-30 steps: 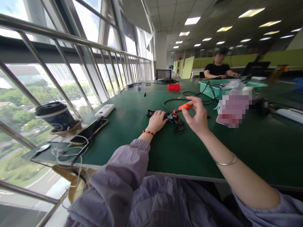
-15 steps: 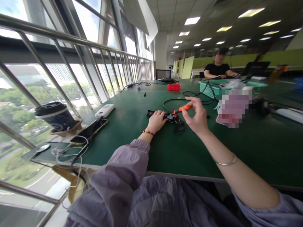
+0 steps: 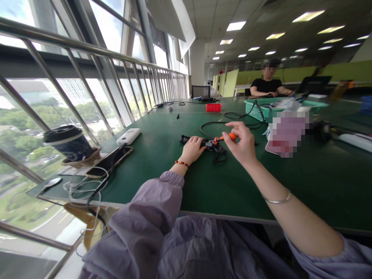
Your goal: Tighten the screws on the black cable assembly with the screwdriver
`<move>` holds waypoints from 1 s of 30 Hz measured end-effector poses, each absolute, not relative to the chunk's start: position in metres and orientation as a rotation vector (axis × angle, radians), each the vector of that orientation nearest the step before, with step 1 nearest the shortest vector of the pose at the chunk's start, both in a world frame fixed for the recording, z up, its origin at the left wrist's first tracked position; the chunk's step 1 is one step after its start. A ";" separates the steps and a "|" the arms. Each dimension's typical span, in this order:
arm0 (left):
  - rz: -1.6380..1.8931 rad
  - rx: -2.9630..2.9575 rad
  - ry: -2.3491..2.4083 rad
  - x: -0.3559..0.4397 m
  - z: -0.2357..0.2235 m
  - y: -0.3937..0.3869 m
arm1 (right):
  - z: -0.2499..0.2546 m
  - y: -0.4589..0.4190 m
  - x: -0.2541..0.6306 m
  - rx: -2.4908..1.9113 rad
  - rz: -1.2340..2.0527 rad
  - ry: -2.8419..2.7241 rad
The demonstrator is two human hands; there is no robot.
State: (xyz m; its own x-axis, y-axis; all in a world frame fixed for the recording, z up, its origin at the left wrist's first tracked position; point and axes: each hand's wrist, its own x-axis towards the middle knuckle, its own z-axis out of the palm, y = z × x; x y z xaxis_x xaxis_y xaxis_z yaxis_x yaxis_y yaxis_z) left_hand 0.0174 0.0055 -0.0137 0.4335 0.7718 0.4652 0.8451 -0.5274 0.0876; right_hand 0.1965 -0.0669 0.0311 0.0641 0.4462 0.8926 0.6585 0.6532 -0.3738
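Left hand (image 3: 192, 150): palm down over the black device (image 3: 213, 146), fingers curled on its body and pressing it to the table; a red beaded bracelet (image 3: 181, 163) circles the wrist.
Right hand (image 3: 241, 145): thumb and fingers closed around the orange-handled screwdriver (image 3: 230, 137), with the index finger arched above the handle; a silver bangle (image 3: 279, 198) sits on the forearm.
Screwdriver: tilted, handle up toward the right hand, shaft pointing down and left to the device; its tip seems to touch there, though the spot is too small to be sure.
Black device: lying on the green table (image 3: 209, 182) in front of the person, between the hands, partly under the left one; a short dark lead loops beside it.
Black cable (image 3: 203, 126): curving behind the device toward the teal basket (image 3: 255, 110).
Far side: red basket (image 3: 213, 107) near the middle; a person in a black T-shirt (image 3: 267, 86) sits beyond the teal basket.
Left side: lidded paper cup (image 3: 69, 143), smartphone (image 3: 123, 155) and white power bank (image 3: 129, 136), near the metal railing (image 3: 116, 56).
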 end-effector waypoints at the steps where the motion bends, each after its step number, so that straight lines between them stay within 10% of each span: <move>1: -0.694 -2.524 -1.432 0.017 -0.014 0.006 | 0.031 -0.067 0.197 -0.963 -0.203 -1.576; 30: -0.791 -2.553 -1.346 0.018 -0.012 0.003 | 0.032 -0.067 0.197 -1.019 -0.183 -1.578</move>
